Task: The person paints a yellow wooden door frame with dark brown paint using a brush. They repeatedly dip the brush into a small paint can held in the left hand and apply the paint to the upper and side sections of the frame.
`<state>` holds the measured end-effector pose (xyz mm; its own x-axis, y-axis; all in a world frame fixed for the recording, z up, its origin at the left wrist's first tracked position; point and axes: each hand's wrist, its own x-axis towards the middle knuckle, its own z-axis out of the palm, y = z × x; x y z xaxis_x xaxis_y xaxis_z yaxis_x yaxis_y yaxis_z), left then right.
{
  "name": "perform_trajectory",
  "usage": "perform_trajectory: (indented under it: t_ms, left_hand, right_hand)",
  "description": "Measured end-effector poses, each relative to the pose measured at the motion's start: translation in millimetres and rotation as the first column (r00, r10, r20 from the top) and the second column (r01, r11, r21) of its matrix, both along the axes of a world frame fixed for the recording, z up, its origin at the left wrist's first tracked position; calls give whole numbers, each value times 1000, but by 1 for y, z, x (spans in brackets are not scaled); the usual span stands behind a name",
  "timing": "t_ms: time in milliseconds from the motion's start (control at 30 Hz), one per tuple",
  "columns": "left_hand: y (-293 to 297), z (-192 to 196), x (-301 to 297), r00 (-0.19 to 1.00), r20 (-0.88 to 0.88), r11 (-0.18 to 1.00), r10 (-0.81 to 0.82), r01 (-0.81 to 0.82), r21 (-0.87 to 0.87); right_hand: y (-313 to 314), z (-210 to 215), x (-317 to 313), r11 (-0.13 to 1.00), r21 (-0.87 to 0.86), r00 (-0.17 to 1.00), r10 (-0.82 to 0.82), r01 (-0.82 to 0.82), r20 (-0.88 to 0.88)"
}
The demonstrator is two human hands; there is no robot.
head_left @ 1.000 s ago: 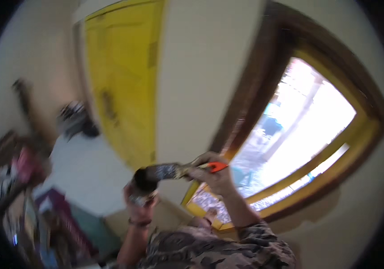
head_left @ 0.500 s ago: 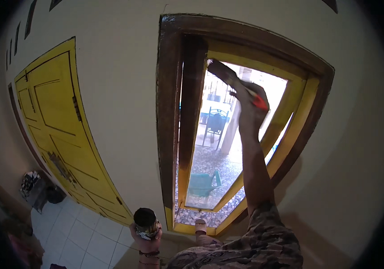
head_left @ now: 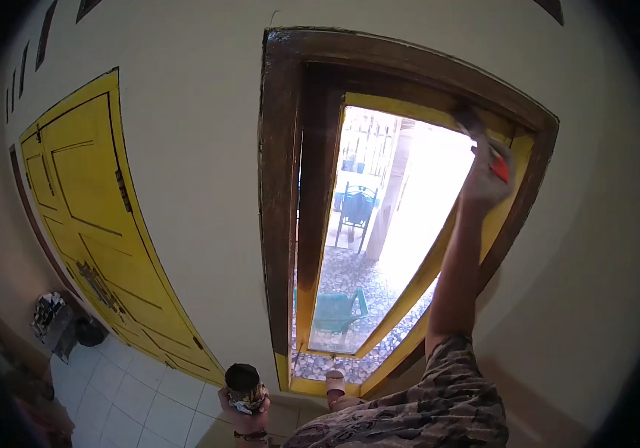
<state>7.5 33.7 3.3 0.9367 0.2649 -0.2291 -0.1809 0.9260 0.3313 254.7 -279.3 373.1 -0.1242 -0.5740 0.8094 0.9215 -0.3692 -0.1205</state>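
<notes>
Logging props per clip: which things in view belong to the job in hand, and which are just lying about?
In hand:
- brush, in right hand
- can, in left hand
- frame, by the brush

Lying about:
- green chair
- blue chair

Room in what looks like a home, plain pale wall (head_left: pixel 193 172), yellow panelled door (head_left: pixel 103 216), white tiled floor (head_left: pixel 159 411), brown and yellow wooden frame (head_left: pixel 280 194), beyond it a bright stone-patterned porch (head_left: pixel 379 278) with blue chair (head_left: pixel 357 205), green chair (head_left: pixel 332 310)
</notes>
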Motion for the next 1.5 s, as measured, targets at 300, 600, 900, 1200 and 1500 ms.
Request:
perform_trajectory:
  t_ms: [300, 600, 900, 1200, 1500]
  left_hand:
    - [-2, 1, 0, 994, -72, 997, 77, -75, 22]
    - [5, -28, -3, 998, -41, 997, 50, -48, 65]
    - [-5, 11, -5, 994, -109, 984, -7, 26, 175]
    - [-14, 5, 10, 992, -41, 991, -118, 120, 56]
    - [-21, -4, 6, 988, 28, 979, -154, 149, 139]
  right_hand:
    - [100, 12, 31, 761, -293, 809, -582, 579, 84]
    - [142, 14, 22, 879, -443, 984, 162, -178, -73]
    - [-68, -7, 5, 993, -79, 991, -99, 92, -87]
    - [-48, 1, -8, 598, -385, 654, -756, 703, 21]
    - [-55, 10, -12, 674, -228, 700, -712, 702, 50]
